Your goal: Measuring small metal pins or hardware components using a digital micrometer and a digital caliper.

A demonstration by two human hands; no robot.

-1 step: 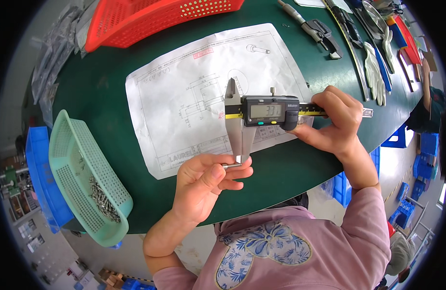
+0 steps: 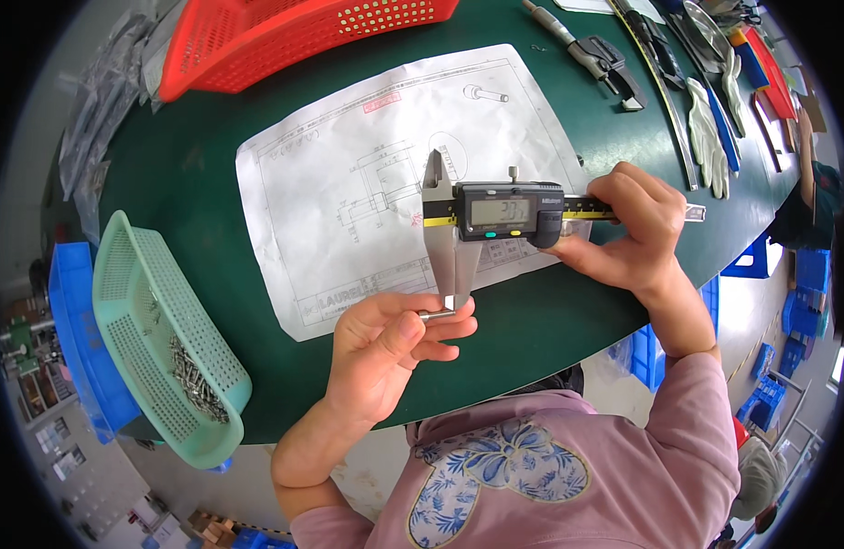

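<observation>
Mint-green plastic mesh basket (image 2: 129, 311) sits at the left edge of the dark green tabletop (image 2: 193, 174), holding a heap of small metal pins (image 2: 198, 384). Next to the right, the left hand (image 2: 385, 352) is curled closed, pinching one short silver metal pin (image 2: 438, 313) between thumb and fingertips, above the white paper technical drawing (image 2: 349, 174). The steel digital caliper with black display (image 2: 495, 215) has its lower jaws closed around this pin. The right hand (image 2: 633, 229) is wrapped closed around the caliper beam, thumb under the slider. For a sound reading, hold the pin square to the jaws, apply light thumb pressure only, and keep the display facing up. A red perforated plastic crate (image 2: 285, 37) stands beyond the drawing.
</observation>
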